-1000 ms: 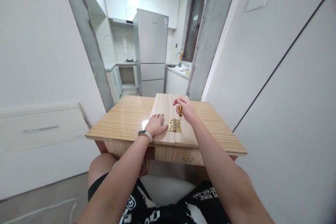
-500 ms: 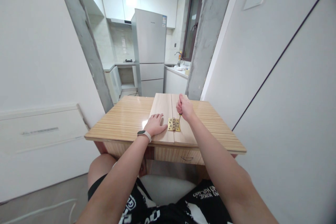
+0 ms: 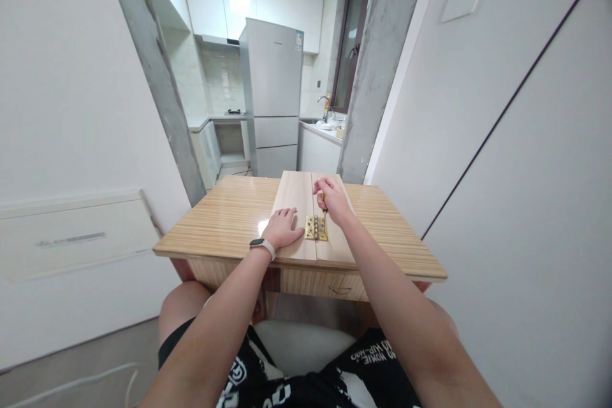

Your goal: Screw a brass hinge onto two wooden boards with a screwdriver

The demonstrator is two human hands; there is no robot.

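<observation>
Above the brass hinge [image 3: 316, 228], right hand [image 3: 333, 202] pinches a screwdriver [image 3: 324, 200]; left hand [image 3: 283, 228] lies spread on board [image 3: 294, 191].

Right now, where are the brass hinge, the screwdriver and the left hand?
brass hinge [image 3: 313, 228]: head view, on its left leaf.
screwdriver [image 3: 324, 209]: head view, on its thin shaft above the hinge.
left hand [image 3: 284, 228]: head view, on the back of the hand.

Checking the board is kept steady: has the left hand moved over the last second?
No. The left hand lies flat on the left board, just left of the brass hinge, as before.
</observation>
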